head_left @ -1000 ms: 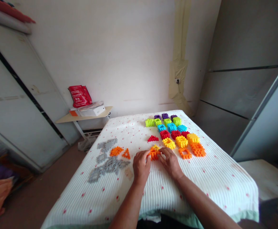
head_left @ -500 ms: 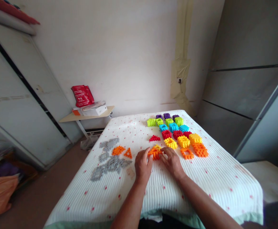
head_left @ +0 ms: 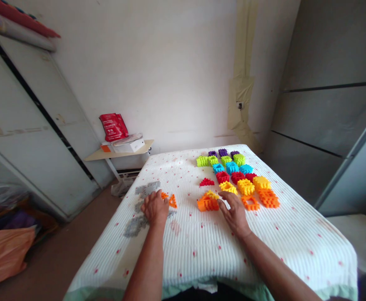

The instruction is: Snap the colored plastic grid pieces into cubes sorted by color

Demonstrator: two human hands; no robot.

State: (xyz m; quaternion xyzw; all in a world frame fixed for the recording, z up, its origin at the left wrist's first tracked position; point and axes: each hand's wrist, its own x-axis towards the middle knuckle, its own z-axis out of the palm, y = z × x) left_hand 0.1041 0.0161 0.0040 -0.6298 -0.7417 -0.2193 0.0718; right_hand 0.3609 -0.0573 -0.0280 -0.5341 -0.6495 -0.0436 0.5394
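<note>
The orange-and-yellow stack of waffle blocks point(head_left: 207, 204) sits loose on the soft bedspread point(head_left: 198, 255) just beside the open right hand point(head_left: 234, 216), which could nudge it over, while the left hand point(head_left: 153, 207), cupped on grey blocks point(head_left: 145, 189), may be gripping one, I can't tell.

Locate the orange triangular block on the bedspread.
In the head view, the orange triangular block lies on the bedspread, just right of the person's left hand and left of the stacked orange blocks.

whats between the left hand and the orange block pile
In the head view, an orange plastic triangle frame lies between the left hand and the stacked orange and yellow interlocking plastic blocks.
</note>
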